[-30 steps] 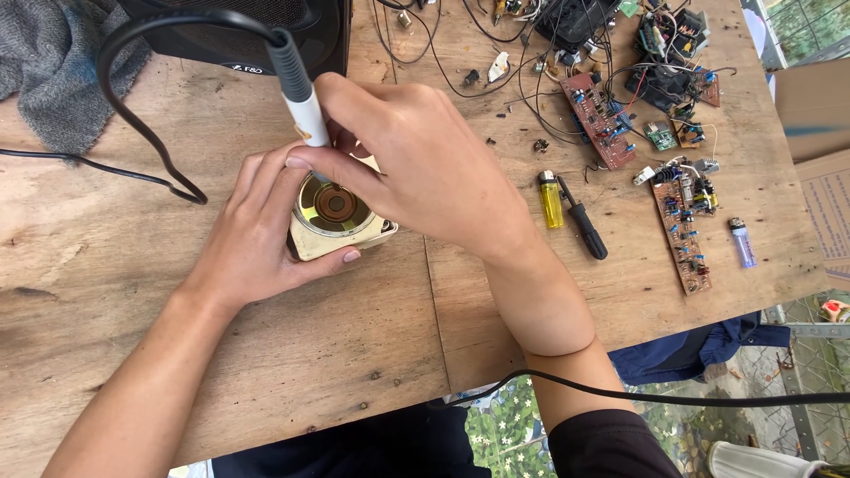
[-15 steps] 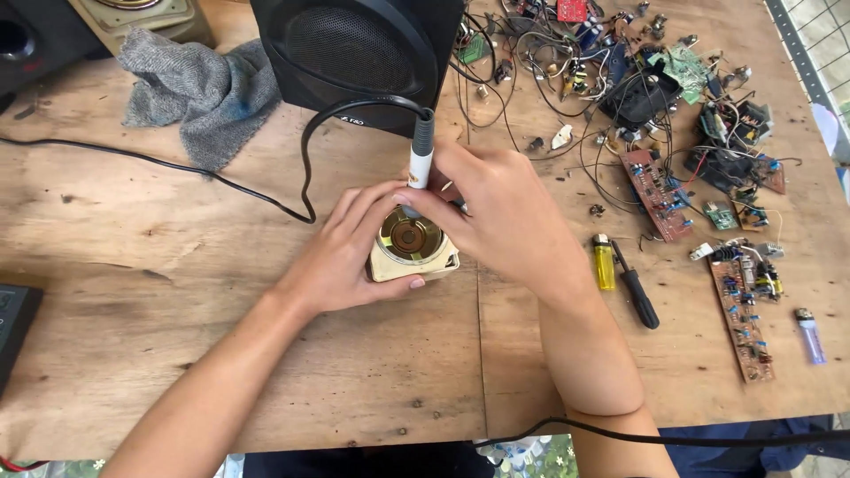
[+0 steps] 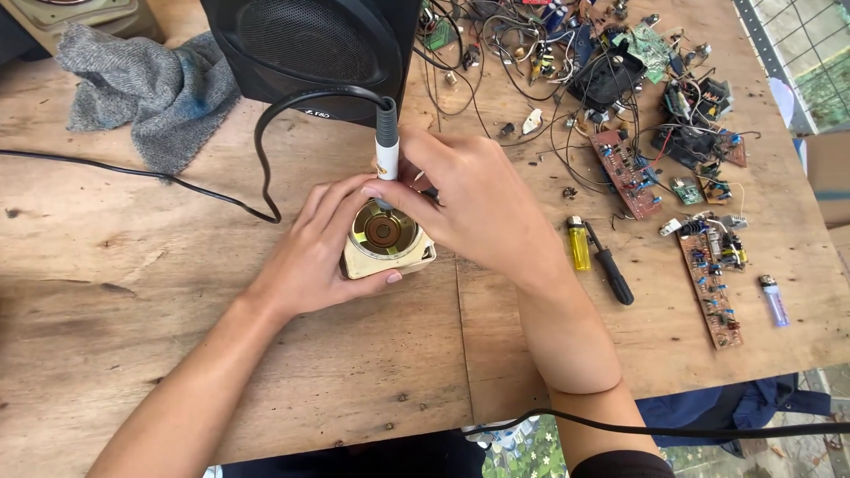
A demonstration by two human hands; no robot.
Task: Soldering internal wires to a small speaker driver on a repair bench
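Note:
A small square cream speaker driver (image 3: 388, 242) with a gold cone lies on the wooden table (image 3: 177, 354). My left hand (image 3: 314, 252) cups its left side, thumb along the front edge. My right hand (image 3: 469, 204) grips a soldering iron (image 3: 386, 150) with a white and grey handle, held upright, its tip down at the driver's far rim. The iron's black cable (image 3: 266, 168) loops away to the left across the table.
A black speaker box (image 3: 310, 49) stands just behind the hands, a grey cloth (image 3: 146, 88) to its left. To the right lie a yellow lighter (image 3: 578, 243), a black screwdriver (image 3: 611, 270), brown circuit boards (image 3: 708, 274), a purple lighter (image 3: 773, 301) and tangled wires (image 3: 567, 62).
The view has shifted, so hands and driver sit a little lower in frame. Both hands hold the same grip; the iron stays upright over the driver's far rim.

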